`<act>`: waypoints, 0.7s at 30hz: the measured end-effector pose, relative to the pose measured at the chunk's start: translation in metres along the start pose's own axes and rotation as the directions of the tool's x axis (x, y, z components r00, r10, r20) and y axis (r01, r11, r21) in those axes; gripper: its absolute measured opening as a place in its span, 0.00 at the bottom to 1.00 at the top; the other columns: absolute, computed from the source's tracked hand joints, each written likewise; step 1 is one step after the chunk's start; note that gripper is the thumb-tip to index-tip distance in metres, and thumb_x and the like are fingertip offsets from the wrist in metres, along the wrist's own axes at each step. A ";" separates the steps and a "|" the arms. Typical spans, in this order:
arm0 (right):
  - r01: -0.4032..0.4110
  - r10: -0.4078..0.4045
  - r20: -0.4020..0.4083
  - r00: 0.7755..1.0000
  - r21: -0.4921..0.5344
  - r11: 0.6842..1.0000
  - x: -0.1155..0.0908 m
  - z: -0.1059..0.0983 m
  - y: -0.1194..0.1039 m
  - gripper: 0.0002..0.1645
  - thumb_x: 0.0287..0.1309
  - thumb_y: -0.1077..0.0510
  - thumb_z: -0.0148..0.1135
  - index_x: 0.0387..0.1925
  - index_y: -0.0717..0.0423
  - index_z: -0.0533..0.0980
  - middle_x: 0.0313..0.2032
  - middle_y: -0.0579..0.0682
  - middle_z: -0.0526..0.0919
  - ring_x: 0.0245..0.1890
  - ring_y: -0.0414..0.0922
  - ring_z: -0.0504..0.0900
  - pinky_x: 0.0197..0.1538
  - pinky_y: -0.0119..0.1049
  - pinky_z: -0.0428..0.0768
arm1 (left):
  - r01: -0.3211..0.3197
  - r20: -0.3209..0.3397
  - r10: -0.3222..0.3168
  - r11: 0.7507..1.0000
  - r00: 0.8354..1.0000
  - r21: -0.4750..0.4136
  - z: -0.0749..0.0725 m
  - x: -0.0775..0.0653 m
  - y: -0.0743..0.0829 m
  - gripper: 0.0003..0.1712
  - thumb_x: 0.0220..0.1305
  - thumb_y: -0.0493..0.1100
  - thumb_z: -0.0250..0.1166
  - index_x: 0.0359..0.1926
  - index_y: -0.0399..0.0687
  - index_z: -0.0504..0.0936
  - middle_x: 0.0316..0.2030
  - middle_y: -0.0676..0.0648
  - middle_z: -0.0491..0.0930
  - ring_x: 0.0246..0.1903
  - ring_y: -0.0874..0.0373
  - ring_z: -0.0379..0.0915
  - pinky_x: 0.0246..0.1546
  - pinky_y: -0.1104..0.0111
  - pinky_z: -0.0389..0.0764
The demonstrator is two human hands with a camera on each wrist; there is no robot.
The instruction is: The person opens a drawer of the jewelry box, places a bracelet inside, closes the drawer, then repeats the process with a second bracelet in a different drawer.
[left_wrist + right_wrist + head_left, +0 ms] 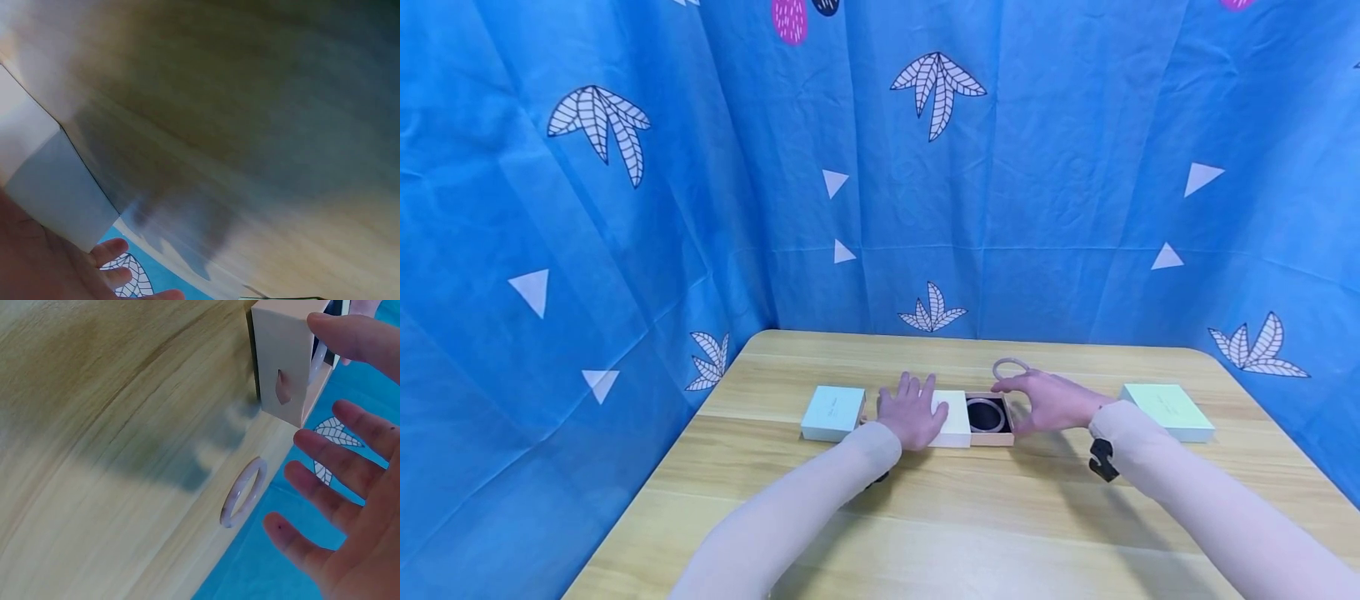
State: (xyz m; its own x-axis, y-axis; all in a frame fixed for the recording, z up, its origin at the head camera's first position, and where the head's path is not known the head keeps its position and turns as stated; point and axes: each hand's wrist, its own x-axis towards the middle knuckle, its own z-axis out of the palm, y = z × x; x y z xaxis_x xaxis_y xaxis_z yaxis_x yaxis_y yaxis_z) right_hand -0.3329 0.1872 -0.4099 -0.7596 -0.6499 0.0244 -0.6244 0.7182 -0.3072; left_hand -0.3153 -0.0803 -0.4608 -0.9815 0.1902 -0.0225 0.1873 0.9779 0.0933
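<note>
My left hand (913, 414) lies with extended fingers on the cream sleeve (955, 421) of a drawer-style box. From the sleeve's right side the drawer (994, 439) sticks out, dark inside, and a pale bangle (987, 430) lies in it. At the drawer's right end is my right hand (1051, 400). In the right wrist view its fingers are spread and hold nothing, with the thumb (350, 334) at the drawer's upper edge; whether it touches cannot be told. A second pale lilac bangle (232, 495) lies on the table beyond these fingers.
A light blue box (833, 412) stands left of my left hand. Behind my right forearm sits a pale green box (1168, 408). The wooden table (940, 517) ends at a patterned blue curtain (1045, 208) at the back and sides.
</note>
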 end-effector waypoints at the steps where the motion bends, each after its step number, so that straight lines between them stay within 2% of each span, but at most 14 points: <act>1: 0.003 -0.003 0.003 1.000 0.007 1.000 0.000 0.000 0.000 0.47 0.40 0.52 0.81 0.66 0.52 0.75 0.63 0.54 0.79 0.64 0.62 0.75 0.62 0.60 0.76 | -0.001 -0.003 0.001 1.000 1.000 0.001 0.000 0.000 0.000 0.42 0.74 0.69 0.27 0.82 0.59 0.44 0.79 0.46 0.51 0.80 0.47 0.37 0.73 0.37 0.49; 12: 0.005 -0.006 0.007 1.000 0.072 0.997 -0.002 0.003 0.003 0.48 0.41 0.55 0.81 0.67 0.56 0.72 0.66 0.57 0.76 0.65 0.59 0.75 0.65 0.60 0.72 | -0.001 -0.003 0.001 1.000 1.000 0.002 -0.001 -0.001 0.001 0.42 0.74 0.70 0.27 0.82 0.59 0.44 0.79 0.46 0.51 0.80 0.47 0.37 0.73 0.37 0.49; 21: -0.001 0.002 -0.006 1.000 0.074 0.997 -0.003 0.007 0.004 0.49 0.41 0.53 0.80 0.68 0.52 0.72 0.67 0.56 0.75 0.65 0.59 0.74 0.65 0.60 0.73 | 0.001 -0.012 -0.001 1.000 1.000 0.009 0.002 0.002 0.000 0.42 0.74 0.70 0.27 0.82 0.59 0.44 0.79 0.46 0.52 0.80 0.47 0.38 0.73 0.38 0.49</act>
State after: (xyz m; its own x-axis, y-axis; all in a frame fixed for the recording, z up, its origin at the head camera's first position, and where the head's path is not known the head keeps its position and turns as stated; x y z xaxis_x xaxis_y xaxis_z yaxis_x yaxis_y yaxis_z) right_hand -0.3325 0.1904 -0.4178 -0.7619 -0.6471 0.0301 -0.6082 0.6986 -0.3769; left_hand -0.3168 -0.0802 -0.4627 -0.9821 0.1881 -0.0105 0.1866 0.9789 0.0838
